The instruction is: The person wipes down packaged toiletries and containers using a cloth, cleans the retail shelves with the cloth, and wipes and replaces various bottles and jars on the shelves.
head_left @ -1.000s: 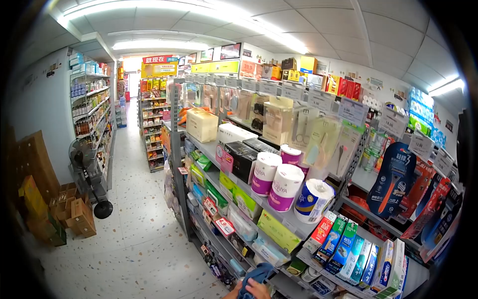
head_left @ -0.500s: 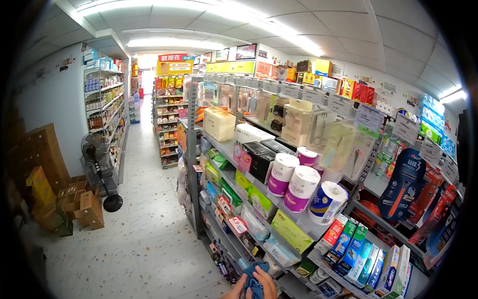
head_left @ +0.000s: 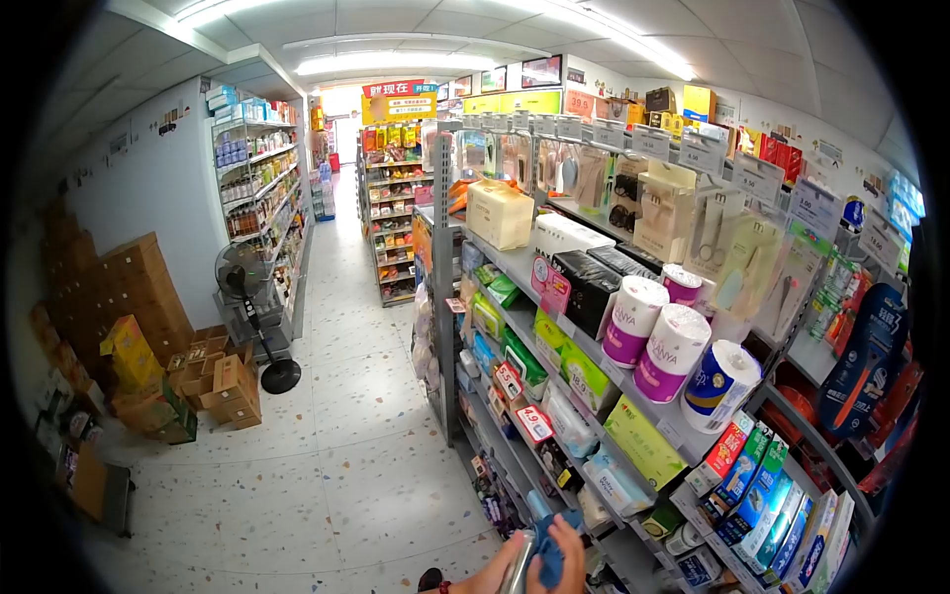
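My left hand (head_left: 492, 572) is at the bottom edge, closed around a shiny silvery cylinder-shaped object (head_left: 519, 566) whose kind I cannot make out. Beside it, my right hand (head_left: 566, 556) has its fingers wrapped over a crumpled blue cloth (head_left: 547, 562), which lies against the silvery object. A light-blue item (head_left: 538, 505) shows just beyond the cloth; whether it belongs to the held object or sits on the shelf, I cannot tell. Both hands are close to the lower shelves of the shelving unit (head_left: 633, 391), and the frame cuts them off below.
Toilet rolls (head_left: 673, 353) and a tissue pack (head_left: 500, 214) stand on the upper shelf, toothpaste boxes (head_left: 757, 485) lower right. A floor fan (head_left: 259, 317) and cardboard boxes (head_left: 233, 391) are on the left. The tiled aisle floor (head_left: 341, 436) runs between, toward another stocked shelf (head_left: 394, 228).
The view has swung left, so the shelves appear farther right. My hands have moved with it, and the silvery object now shows between them. The blue cloth is still in hand.
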The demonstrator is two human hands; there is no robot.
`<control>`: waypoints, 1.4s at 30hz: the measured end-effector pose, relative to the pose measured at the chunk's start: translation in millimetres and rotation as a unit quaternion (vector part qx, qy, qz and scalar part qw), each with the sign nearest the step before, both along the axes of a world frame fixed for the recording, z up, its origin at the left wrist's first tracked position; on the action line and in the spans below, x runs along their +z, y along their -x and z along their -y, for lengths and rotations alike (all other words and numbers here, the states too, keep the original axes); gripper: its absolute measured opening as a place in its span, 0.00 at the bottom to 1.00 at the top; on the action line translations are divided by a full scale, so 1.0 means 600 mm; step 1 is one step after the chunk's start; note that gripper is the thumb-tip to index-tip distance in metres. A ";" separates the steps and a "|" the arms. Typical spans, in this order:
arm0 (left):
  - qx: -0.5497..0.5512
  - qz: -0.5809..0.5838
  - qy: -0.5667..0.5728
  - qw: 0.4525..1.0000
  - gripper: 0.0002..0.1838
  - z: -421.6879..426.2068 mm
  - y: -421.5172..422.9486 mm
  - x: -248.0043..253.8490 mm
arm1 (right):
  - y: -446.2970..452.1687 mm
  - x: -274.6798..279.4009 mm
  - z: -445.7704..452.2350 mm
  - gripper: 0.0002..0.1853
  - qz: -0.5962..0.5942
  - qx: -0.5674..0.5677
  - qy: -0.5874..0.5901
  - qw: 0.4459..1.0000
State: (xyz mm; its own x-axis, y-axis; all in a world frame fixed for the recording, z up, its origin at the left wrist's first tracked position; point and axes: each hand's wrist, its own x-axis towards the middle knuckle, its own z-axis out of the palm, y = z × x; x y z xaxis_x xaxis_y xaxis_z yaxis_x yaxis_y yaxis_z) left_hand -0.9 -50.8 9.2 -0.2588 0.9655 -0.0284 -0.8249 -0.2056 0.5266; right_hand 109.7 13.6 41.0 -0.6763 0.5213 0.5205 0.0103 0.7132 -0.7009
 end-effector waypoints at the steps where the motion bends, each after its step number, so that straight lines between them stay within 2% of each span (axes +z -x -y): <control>1: -0.025 0.068 0.028 0.997 0.32 -0.009 0.019 0.006 | -0.004 -0.002 0.010 0.32 0.017 0.047 -0.059 0.997; 2: -0.057 0.086 0.004 0.995 0.32 -0.008 0.035 0.005 | -0.010 0.008 0.014 0.35 0.058 0.108 -0.046 0.991; 3: -0.090 0.105 -0.018 0.990 0.32 -0.004 0.046 0.001 | -0.007 0.004 0.014 0.36 0.041 0.119 -0.071 0.989; 5: -0.165 0.204 -0.141 0.955 0.31 -0.012 0.043 -0.025 | 0.004 -0.007 -0.009 0.37 -0.043 0.082 -0.050 0.994; 6: -0.163 0.441 -0.054 0.881 0.30 0.001 0.027 0.005 | 0.007 0.003 -0.015 0.35 -0.055 0.022 -0.024 0.998; 7: -0.099 0.077 0.064 0.990 0.31 0.005 0.019 -0.004 | 0.010 -0.005 -0.016 0.31 -0.056 -0.056 -0.003 0.997; 9: -0.124 0.067 0.013 0.990 0.33 0.011 0.015 -0.029 | 0.015 -0.009 -0.006 0.28 -0.090 -0.064 0.030 0.993; 10: -0.126 0.067 0.016 0.990 0.33 0.010 0.012 -0.053 | 0.007 -0.011 0.003 0.28 -0.071 -0.028 0.017 0.997; 12: 0.015 0.004 0.070 0.997 0.32 -0.002 0.008 -0.086 | 0.007 -0.008 0.006 0.29 -0.034 0.040 -0.051 0.997; 13: 0.012 0.006 0.070 0.997 0.32 -0.003 0.007 -0.089 | 0.006 0.005 0.003 0.29 0.010 0.067 -0.087 0.994; 14: -0.047 0.067 0.034 0.996 0.31 -0.004 0.008 -0.091 | 0.011 0.012 -0.003 0.27 -0.040 0.082 -0.062 0.994; 15: -0.104 0.127 -0.005 0.986 0.31 -0.007 0.012 -0.083 | 0.016 0.017 -0.012 0.27 -0.038 0.081 -0.063 0.994; 16: -0.161 0.186 -0.043 0.968 0.30 -0.010 0.017 -0.074 | 0.021 0.019 -0.021 0.27 -0.063 0.010 -0.019 0.998; 17: -0.161 0.187 -0.043 0.968 0.30 -0.006 0.019 -0.063 | 0.026 0.017 -0.027 0.26 -0.088 -0.061 0.025 0.994; 19: -0.115 -0.055 -0.021 0.992 0.30 0.006 0.020 -0.035 | 0.020 -0.001 -0.020 0.27 -0.080 -0.074 0.078 0.991; 20: -0.097 0.017 0.028 0.995 0.30 0.002 0.019 -0.065 | 0.010 -0.012 -0.003 0.29 -0.068 -0.041 0.057 0.995; 21: -0.073 0.044 0.029 0.996 0.30 0.006 0.021 -0.039 | 0.000 -0.023 0.014 0.30 -0.058 -0.013 0.034 0.998; 22: -0.025 -0.008 0.047 0.999 0.30 0.000 0.018 0.003 | -0.007 -0.029 0.024 0.34 0.010 0.011 0.007 1.000; 23: 0.027 -0.059 0.063 0.996 0.30 -0.009 0.016 0.031 | -0.008 -0.042 0.019 0.34 0.012 0.061 0.003 0.998; 24: 0.017 -0.060 0.059 0.996 0.30 -0.016 0.019 0.008 | -0.005 -0.036 0.002 0.34 0.015 0.077 -0.014 0.997; 25: -0.015 -0.059 0.009 0.998 0.30 -0.021 0.021 -0.037 | -0.004 -0.027 -0.013 0.33 0.019 0.097 -0.029 0.995; 26: -0.044 -0.058 -0.041 0.996 0.31 -0.024 0.022 -0.043 | 0.000 -0.012 -0.020 0.32 -0.020 0.042 -0.019 0.999; 27: -0.047 -0.058 -0.042 0.996 0.31 -0.023 0.019 -0.048 | 0.007 0.006 -0.028 0.32 -0.060 -0.012 -0.010 0.998; 29: -0.140 0.019 0.026 0.990 0.32 -0.022 0.014 -0.005 | 0.022 0.019 -0.042 0.27 -0.112 -0.117 0.049 0.986; 31: -0.137 0.018 0.017 0.990 0.33 -0.035 0.019 -0.007 | 0.013 -0.017 -0.031 0.28 -0.144 -0.099 0.114 0.978; 33: -0.125 -0.034 -0.022 0.991 0.33 -0.052 0.029 -0.003 | -0.008 -0.007 -0.004 0.30 -0.103 -0.068 0.001 0.992; 34: -0.137 0.012 -0.034 0.990 0.31 -0.052 0.029 0.015 | -0.018 -0.001 0.001 0.33 -0.040 -0.038 -0.038 0.998; 35: -0.094 -0.014 0.070 0.993 0.30 -0.050 0.023 0.060 | -0.025 -0.002 0.000 0.34 0.015 -0.008 -0.110 0.994; 37: -0.162 -0.084 0.036 0.982 0.34 -0.048 0.024 0.034 | -0.017 0.016 -0.026 0.34 -0.040 0.040 -0.140 0.989; 39: -0.207 -0.171 -0.007 0.963 0.42 -0.047 0.027 0.010 | -0.009 0.068 -0.042 0.32 -0.121 -0.030 -0.090 0.988; 40: -0.220 -0.215 -0.020 0.951 0.46 -0.043 0.029 0.001 | -0.010 0.074 -0.049 0.29 -0.122 -0.092 -0.042 0.987; 42: -0.217 -0.273 -0.032 0.937 0.56 -0.041 0.026 -0.018 | -0.007 0.066 -0.048 0.27 -0.163 -0.130 0.031 0.977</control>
